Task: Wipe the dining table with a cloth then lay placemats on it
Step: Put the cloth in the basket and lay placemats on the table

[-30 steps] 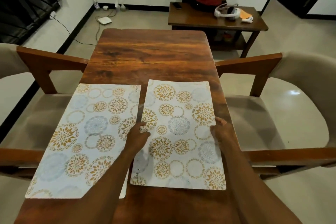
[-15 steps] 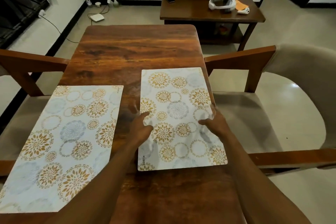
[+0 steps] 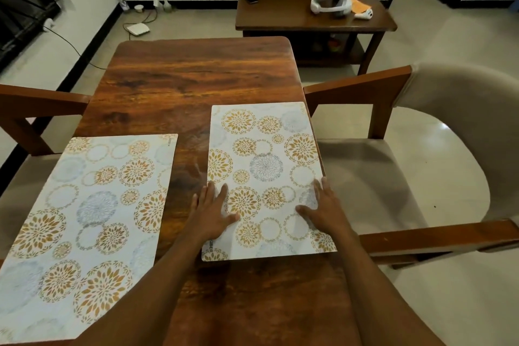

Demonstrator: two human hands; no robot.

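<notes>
Two white placemats with gold and blue flower circles lie on the brown wooden dining table [image 3: 196, 81]. The right placemat [image 3: 266, 154] lies along the table's right edge. My left hand [image 3: 212, 209] rests flat on its near left part with fingers straight. My right hand [image 3: 323, 211] rests flat on its near right part, thumb spread. The left placemat [image 3: 92, 216] lies at an angle and hangs over the table's left edge. No cloth is in view.
Wooden armchairs with beige seats stand at the left [image 3: 33, 109] and right [image 3: 393, 166] of the table. Behind stands a low dark side table [image 3: 280, 19] with a white headset [image 3: 331, 4] and a phone. A person's legs show beyond it. Cables lie on the floor.
Both hands have slid the right placemat away from the left one toward the table's right edge and now lie flatter on it. The view has tilted; the person behind has stepped back.
</notes>
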